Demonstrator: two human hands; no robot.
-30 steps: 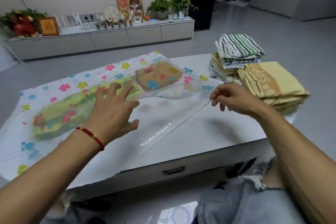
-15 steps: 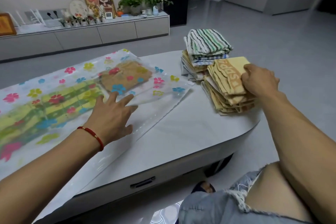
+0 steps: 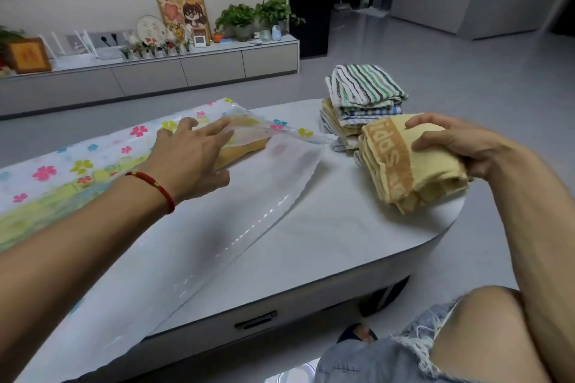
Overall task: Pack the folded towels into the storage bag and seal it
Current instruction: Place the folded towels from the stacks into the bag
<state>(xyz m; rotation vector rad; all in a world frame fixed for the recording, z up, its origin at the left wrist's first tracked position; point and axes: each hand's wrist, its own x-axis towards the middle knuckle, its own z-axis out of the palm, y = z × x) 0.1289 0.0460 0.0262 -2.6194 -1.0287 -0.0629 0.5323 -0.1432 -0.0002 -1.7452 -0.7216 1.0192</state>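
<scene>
A clear storage bag (image 3: pixel 280 177) printed with coloured flowers lies flat across the white table (image 3: pixel 326 246). Folded towels show inside it, a brownish one (image 3: pixel 245 146) near its open right end and a green-yellow one further left. My left hand (image 3: pixel 193 155), with a red cord on the wrist, reaches into the bag's mouth and lifts its upper layer. My right hand (image 3: pixel 457 146) grips a folded yellow towel (image 3: pixel 401 162) with orange lettering, raised off the yellow stack at the table's right. A striped towel stack (image 3: pixel 364 93) stands behind it.
The table's rounded right edge lies just past the towel stacks, and a drawer handle (image 3: pixel 255 320) sits in its front. A low grey cabinet (image 3: pixel 155 74) with plants, frames and ornaments runs along the far wall. My knee in torn denim (image 3: pixel 435 336) is at the lower right.
My right hand went from the bag's edge to the yellow stack and took hold of the top towel. My left hand slid right to the bag's opening and lifted its upper layer.
</scene>
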